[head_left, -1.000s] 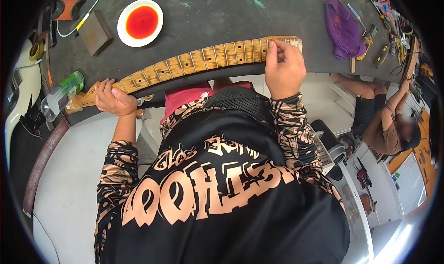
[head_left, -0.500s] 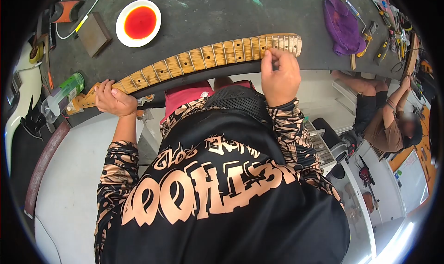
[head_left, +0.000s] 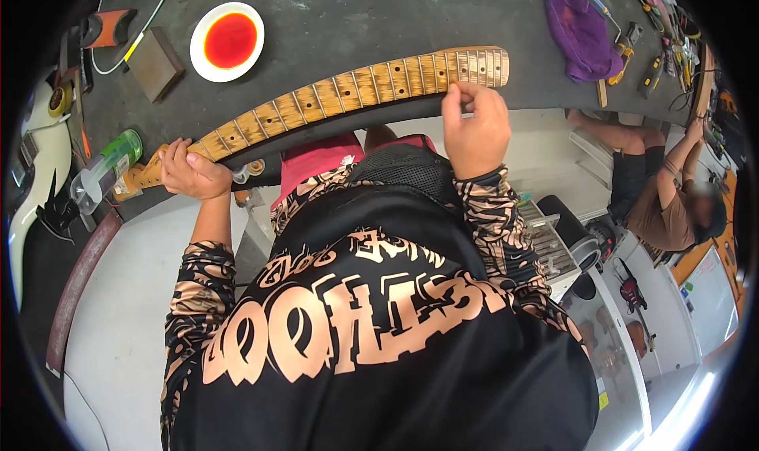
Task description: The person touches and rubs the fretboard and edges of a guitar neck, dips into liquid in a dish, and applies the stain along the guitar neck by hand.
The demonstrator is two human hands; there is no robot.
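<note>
A wooden guitar neck (head_left: 324, 95) with metal frets and dark dots lies along the bench's near edge. My left hand (head_left: 194, 170) is wrapped round its narrow end, by the headstock. At the wide end, my right hand (head_left: 477, 127) is pinched at the near edge of the fretboard; whatever its fingertips hold is too small or hidden to name. Beyond the neck stands a white dish (head_left: 227, 42) of red-orange liquid. A clear bottle with a green label (head_left: 107, 166) lies beside the headstock.
On the dark bench (head_left: 340, 24) are a brown block (head_left: 154, 64) at left and a purple cloth (head_left: 581, 36) at right. Several hand tools crowd the far right. Another person (head_left: 668, 206) sits at the right, arms reaching to the bench.
My right hand has moved from over the fretboard to its near edge, uncovering the frets at the wide end. My left hand keeps its hold. The bench view has shifted slightly.
</note>
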